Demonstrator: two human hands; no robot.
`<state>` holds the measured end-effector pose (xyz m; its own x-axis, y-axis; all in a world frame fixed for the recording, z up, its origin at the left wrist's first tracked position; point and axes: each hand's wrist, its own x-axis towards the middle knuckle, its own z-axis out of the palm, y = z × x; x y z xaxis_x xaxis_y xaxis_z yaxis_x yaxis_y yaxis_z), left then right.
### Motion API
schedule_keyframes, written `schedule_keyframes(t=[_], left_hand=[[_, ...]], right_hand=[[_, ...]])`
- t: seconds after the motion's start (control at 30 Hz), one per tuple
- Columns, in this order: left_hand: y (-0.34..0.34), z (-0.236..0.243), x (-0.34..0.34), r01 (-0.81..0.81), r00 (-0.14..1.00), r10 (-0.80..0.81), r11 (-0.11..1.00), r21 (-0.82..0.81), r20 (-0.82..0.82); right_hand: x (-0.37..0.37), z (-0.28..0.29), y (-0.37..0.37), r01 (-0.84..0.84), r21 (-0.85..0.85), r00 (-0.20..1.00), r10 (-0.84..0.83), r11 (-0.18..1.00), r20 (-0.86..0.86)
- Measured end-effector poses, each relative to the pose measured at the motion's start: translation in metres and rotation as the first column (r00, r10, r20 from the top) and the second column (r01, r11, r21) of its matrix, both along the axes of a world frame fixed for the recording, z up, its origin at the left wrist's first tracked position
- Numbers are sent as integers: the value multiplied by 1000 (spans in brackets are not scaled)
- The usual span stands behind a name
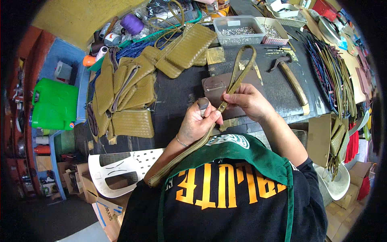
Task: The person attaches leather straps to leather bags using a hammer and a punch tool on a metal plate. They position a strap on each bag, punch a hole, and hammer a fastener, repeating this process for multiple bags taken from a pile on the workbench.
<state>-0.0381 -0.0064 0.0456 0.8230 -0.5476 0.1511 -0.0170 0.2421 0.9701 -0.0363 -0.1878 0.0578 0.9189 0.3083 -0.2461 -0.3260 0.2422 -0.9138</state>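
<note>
My right hand [248,101] pinches an olive wrist strap [237,74], whose loop rises above the fingers. Close beside it, my left hand [197,123] grips the corner of an olive zipped pouch [177,161], which hangs down along my left forearm. Between the two hands, a small metal fitting [221,107] shows where strap and pouch meet. A rounded brown knob, perhaps a tool handle [203,103], sticks up from my left fist; its lower part is hidden. Under the hands lies a dark brown flat piece [213,84] on the black worktable [173,94].
Woven olive pouches [133,88] are heaped on the left. A hammer [290,78] lies at the right, near bundled straps [332,76]. Far back stand a clear bin of small metal parts [238,30] and a purple thread spool [132,24]. A white chair [121,169] is at lower left.
</note>
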Motion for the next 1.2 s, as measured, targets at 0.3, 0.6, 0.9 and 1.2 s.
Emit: schedule_keyframes(t=[0.3, 0.6, 0.9, 1.2], left_hand=[[11, 8, 7, -67, 997, 72, 990, 127, -29], [4, 4, 10, -84, 995, 89, 990, 117, -38], [1, 6, 11, -150, 988, 155, 977, 150, -27], [9, 3, 18, -202, 979, 198, 934, 294, 44]], right_hand=[[-15, -16, 8, 80, 196, 986, -107, 977, 131], [-20, -23, 6, 67, 267, 976, -119, 961, 184], [-18, -29, 7, 94, 354, 984, -140, 931, 106], [-31, 8, -3, -124, -746, 960, 270, 654, 78]])
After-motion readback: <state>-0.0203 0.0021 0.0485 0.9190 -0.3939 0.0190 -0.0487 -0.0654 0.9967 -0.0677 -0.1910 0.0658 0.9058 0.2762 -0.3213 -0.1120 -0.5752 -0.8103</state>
